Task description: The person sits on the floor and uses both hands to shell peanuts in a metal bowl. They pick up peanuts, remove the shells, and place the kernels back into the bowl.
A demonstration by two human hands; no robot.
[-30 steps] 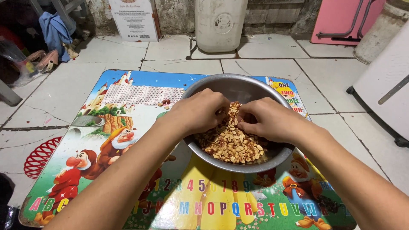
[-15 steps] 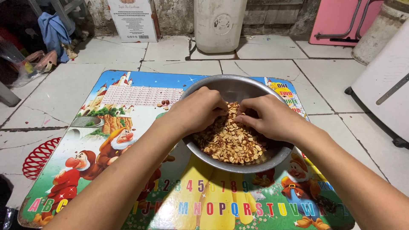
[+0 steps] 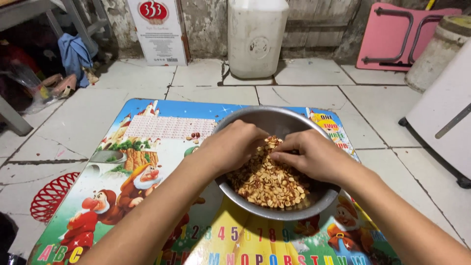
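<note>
I am working both hands in the peanuts (image 3: 269, 182) inside the metal bowl (image 3: 274, 120) near the surface's (image 3: 167, 130) far right corner: left hand (image 3: 234, 146) and right hand (image 3: 314, 156) each pinching peanuts in a curled grip.

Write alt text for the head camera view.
Both hands, left hand and right hand, dig into a heap of peanuts in a metal bowl. The bowl sits on a colourful cartoon alphabet mat on a tiled floor.

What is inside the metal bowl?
The bowl holds a heap of peanuts, with the left hand and right hand in it. Its bottom is covered.
</note>
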